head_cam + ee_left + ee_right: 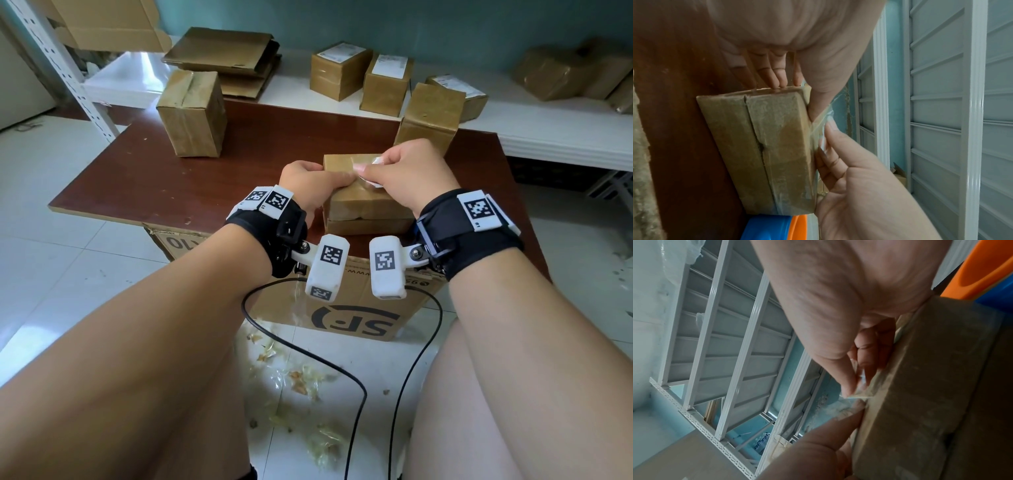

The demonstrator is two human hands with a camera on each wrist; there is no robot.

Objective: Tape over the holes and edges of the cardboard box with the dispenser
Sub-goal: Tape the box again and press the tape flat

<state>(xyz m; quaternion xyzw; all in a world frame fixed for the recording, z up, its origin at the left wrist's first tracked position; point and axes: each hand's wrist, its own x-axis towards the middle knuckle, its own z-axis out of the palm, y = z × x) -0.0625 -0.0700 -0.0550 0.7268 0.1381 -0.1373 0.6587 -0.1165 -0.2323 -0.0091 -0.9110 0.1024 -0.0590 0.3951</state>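
A small cardboard box (pixel 363 202) wrapped in clear tape lies near the front edge of the brown table (pixel 171 178). My left hand (pixel 317 176) grips its left end, fingers (pixel 777 76) on the end face and thumb on top. My right hand (pixel 371 168) pinches a loose strip of clear tape (pixel 823 128) just above the box's top, between thumb and fingers (pixel 851 382). The tape runs down to the box's top edge (pixel 869 402) by my left thumb. A blue and orange plastic thing (pixel 772 227), possibly the dispenser, lies at the box's right end, hidden in the head view.
Two taped boxes (pixel 193 113) (pixel 428 120) stand farther back on the table. Labelled boxes (pixel 339 70) and flattened cardboard (pixel 222 56) fill the white shelf behind. A printed carton (pixel 356 315) sits under the table, with cables (pixel 342 370), tape scraps (pixel 301 377) and a white rack (pixel 61 68).
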